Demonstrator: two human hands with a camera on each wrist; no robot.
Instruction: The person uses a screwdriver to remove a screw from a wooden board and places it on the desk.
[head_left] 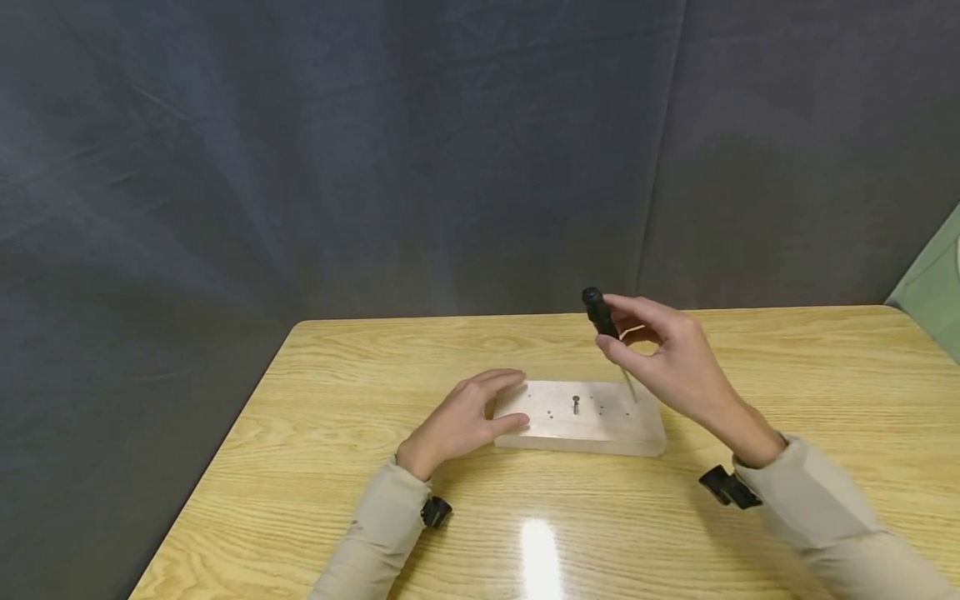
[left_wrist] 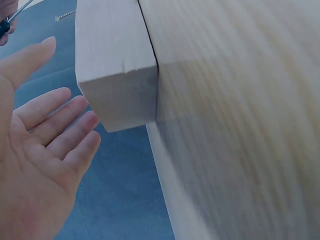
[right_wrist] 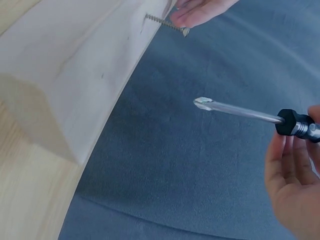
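A pale wooden block (head_left: 577,446) with several small holes in its top lies on the table. One screw (head_left: 576,405) stands upright near its middle, its threads partly exposed in the right wrist view. My right hand (head_left: 678,358) grips the black handle of a screwdriver (head_left: 601,314) above the block's right part. In the right wrist view, the cross-shaped tip of the screwdriver (right_wrist: 245,111) points toward the block, apart from the screw (right_wrist: 167,24). At the block's left end is my left hand (head_left: 468,417), thumb and fingers spread and nearly straight; firm contact cannot be told.
The wood-grain table (head_left: 360,375) extends around the block, its far edge against a dark cloth backdrop (head_left: 465,167). A small black device is strapped at each wrist. A pale green surface (head_left: 933,283) shows at the far right.
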